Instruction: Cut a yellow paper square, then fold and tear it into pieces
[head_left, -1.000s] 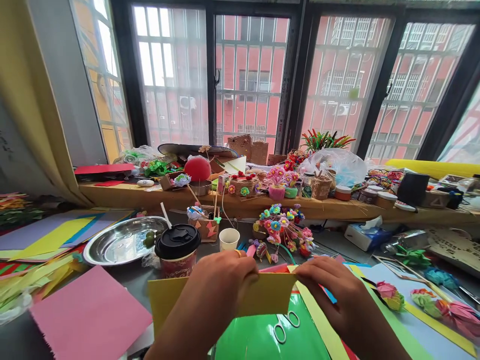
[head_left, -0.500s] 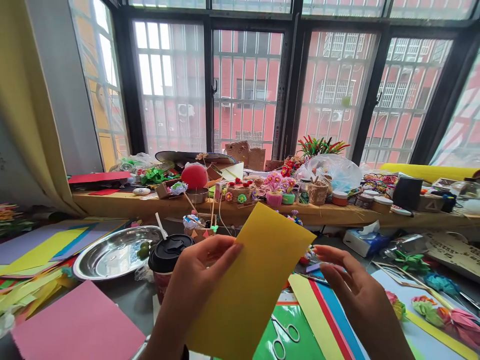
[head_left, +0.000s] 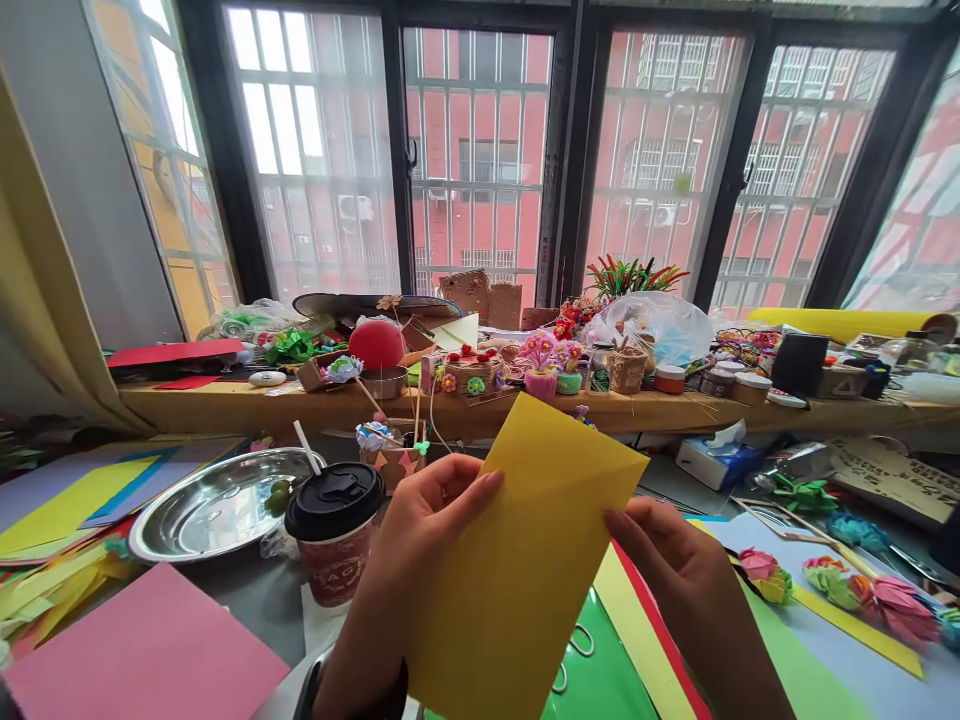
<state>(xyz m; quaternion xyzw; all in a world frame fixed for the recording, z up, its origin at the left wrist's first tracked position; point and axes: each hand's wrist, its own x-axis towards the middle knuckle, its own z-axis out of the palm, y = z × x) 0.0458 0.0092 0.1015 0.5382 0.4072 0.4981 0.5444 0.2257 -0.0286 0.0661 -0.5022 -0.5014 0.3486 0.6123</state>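
Note:
A sheet of yellow paper (head_left: 525,560) is held up at a tilt in front of me. My left hand (head_left: 439,520) pinches its left edge, thumb on the near face and fingers behind. On the right edge, my right hand (head_left: 671,550) is closed, its thumb on the near side and its other fingers partly hidden behind the sheet. Under the paper lies a shiny green sheet (head_left: 607,660) with scissors (head_left: 581,640) on it, mostly covered by the yellow paper; only parts of the handle loops show. Cream and red paper strips (head_left: 637,620) lie beside the green sheet.
Left of my hands stand a lidded cup (head_left: 337,535) with a straw and a metal tray (head_left: 180,540) holding green fruit. Pink paper (head_left: 142,650) lies at the front left. Paper flowers (head_left: 900,605) rest at right, near a tissue box (head_left: 716,460). Crafts crowd the windowsill (head_left: 225,402).
My right hand has moved left and closed on the paper's right edge; before, it was apart from it. The sheet now covers more of the scissors. The view has shifted slightly.

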